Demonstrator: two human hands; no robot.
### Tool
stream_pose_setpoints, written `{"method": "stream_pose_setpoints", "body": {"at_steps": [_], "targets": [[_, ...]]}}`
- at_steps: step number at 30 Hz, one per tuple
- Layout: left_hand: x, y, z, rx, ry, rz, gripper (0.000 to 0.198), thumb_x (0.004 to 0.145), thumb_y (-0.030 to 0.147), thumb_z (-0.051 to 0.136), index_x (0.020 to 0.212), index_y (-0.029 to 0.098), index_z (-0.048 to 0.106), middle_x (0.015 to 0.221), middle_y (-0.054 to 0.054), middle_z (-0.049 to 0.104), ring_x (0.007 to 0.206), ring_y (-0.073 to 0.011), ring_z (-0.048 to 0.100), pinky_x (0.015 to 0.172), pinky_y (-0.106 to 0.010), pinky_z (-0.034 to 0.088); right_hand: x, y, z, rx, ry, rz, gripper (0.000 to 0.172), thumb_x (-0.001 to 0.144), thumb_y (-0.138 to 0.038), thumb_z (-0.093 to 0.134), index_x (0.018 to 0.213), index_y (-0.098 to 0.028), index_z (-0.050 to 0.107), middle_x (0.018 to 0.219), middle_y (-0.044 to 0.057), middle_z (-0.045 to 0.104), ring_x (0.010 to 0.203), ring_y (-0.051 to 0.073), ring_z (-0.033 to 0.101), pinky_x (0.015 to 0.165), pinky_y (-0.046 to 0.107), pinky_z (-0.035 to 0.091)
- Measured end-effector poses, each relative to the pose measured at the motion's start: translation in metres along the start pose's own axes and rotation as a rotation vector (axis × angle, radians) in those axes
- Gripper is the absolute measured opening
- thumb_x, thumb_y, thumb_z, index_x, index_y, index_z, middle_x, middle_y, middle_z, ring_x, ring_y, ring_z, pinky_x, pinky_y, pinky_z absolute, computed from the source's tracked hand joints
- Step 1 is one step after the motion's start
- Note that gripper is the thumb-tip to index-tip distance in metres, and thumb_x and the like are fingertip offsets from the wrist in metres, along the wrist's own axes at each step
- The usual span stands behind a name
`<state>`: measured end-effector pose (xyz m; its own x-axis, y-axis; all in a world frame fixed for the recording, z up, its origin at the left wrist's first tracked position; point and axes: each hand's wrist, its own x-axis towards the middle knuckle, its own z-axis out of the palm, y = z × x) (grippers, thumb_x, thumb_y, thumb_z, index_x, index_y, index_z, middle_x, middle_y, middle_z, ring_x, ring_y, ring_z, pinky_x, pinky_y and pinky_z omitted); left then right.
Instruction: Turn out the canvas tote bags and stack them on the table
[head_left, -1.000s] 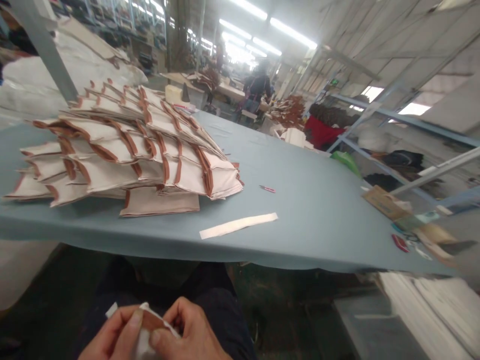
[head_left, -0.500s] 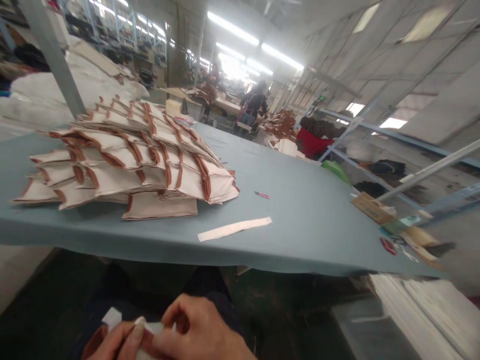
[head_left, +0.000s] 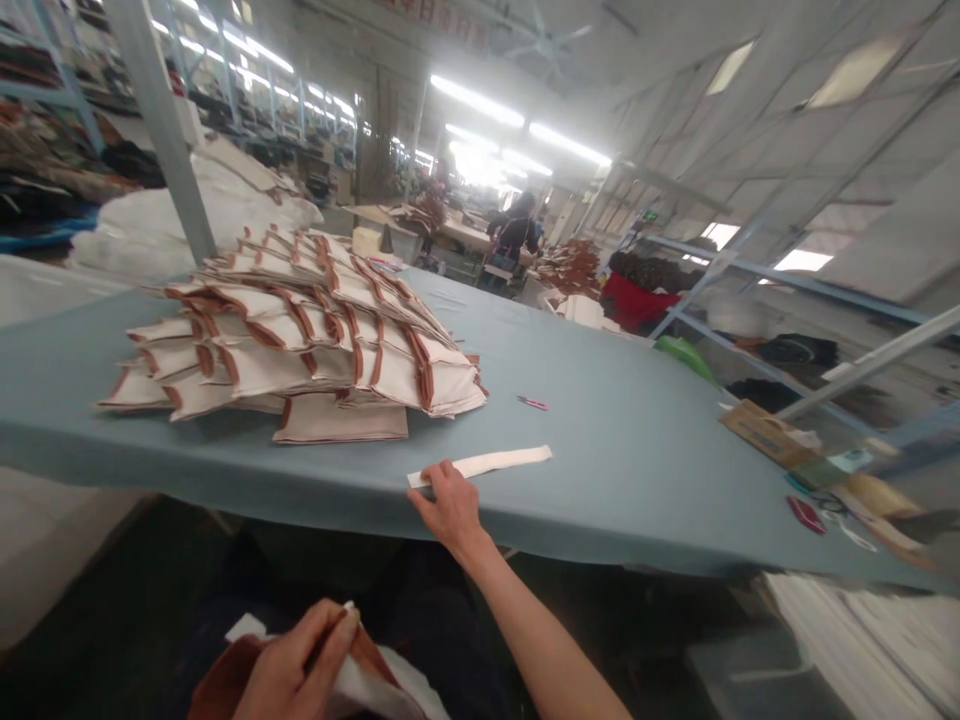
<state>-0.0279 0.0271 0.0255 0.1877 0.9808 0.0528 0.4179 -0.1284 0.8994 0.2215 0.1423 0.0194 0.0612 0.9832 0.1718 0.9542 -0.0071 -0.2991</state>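
Observation:
My right hand [head_left: 448,500] reaches to the near edge of the blue-grey table [head_left: 622,450], fingers bent onto the left end of a white fabric strip [head_left: 491,463] lying flat there. Low in my lap, my left hand [head_left: 296,668] pinches a cream fabric piece with brown trim [head_left: 360,680]. A large fanned stack of cream pieces with brown edging [head_left: 300,340] rests on the table to the left of the strip.
Small red snips [head_left: 533,403] lie on the table past the strip. A cardboard piece [head_left: 763,432] and red items sit at the right edge. Blue metal shelving [head_left: 795,290] stands at right. A person [head_left: 514,235] works far behind; a grey post [head_left: 161,130] rises at left.
My right hand left the fabric piece in my lap and stretched forward to the white strip on the table edge. My left hand keeps the piece alone.

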Motion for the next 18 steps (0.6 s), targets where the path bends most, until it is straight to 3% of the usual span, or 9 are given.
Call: {"method": "stream_pose_setpoints", "body": {"at_steps": [4, 9, 12, 18], "targets": [[0.016, 0.016, 0.011, -0.017, -0.019, -0.042, 0.051, 0.104, 0.063, 0.059, 0.070, 0.026, 0.066, 0.064, 0.005, 0.064, 0.060, -0.0189, 0.062, 0.064, -0.025, 0.053, 0.001, 0.009, 0.003, 0.015, -0.020, -0.058, 0.016, 0.103, -0.033, 0.085, 0.112, -0.023, 0.077, 0.115, 0.007, 0.079, 0.105, 0.025, 0.073, 0.083, 0.030, 0.046], [0.043, 0.014, 0.017, 0.023, -0.091, -0.033, 0.052, 0.106, 0.063, 0.055, 0.070, 0.025, 0.062, 0.064, 0.004, 0.062, 0.063, -0.0194, 0.064, 0.062, -0.026, 0.051, 0.005, 0.016, 0.007, 0.054, -0.034, -0.082, 0.008, 0.107, -0.031, 0.079, 0.107, -0.023, 0.076, 0.109, 0.006, 0.080, 0.103, 0.024, 0.073, 0.080, 0.030, 0.044], [0.057, 0.014, 0.021, 0.055, -0.113, -0.028, 0.052, 0.106, 0.062, 0.054, 0.070, 0.025, 0.060, 0.064, 0.004, 0.061, 0.063, -0.0189, 0.064, 0.062, -0.026, 0.050, 0.008, 0.018, 0.011, 0.079, -0.029, -0.071, 0.012, 0.112, -0.028, 0.070, 0.101, -0.023, 0.074, 0.105, 0.007, 0.079, 0.099, 0.024, 0.072, 0.078, 0.030, 0.042], [0.083, 0.020, 0.024, 0.129, -0.046, -0.062, 0.043, 0.102, 0.061, 0.056, 0.075, 0.027, 0.064, 0.068, 0.003, 0.069, 0.067, -0.0220, 0.070, 0.067, -0.028, 0.053, 0.009, 0.026, 0.011, 0.160, -0.011, -0.075, 0.016, 0.112, -0.023, 0.062, 0.099, -0.022, 0.070, 0.100, 0.007, 0.078, 0.093, 0.023, 0.071, 0.076, 0.031, 0.040]]}}
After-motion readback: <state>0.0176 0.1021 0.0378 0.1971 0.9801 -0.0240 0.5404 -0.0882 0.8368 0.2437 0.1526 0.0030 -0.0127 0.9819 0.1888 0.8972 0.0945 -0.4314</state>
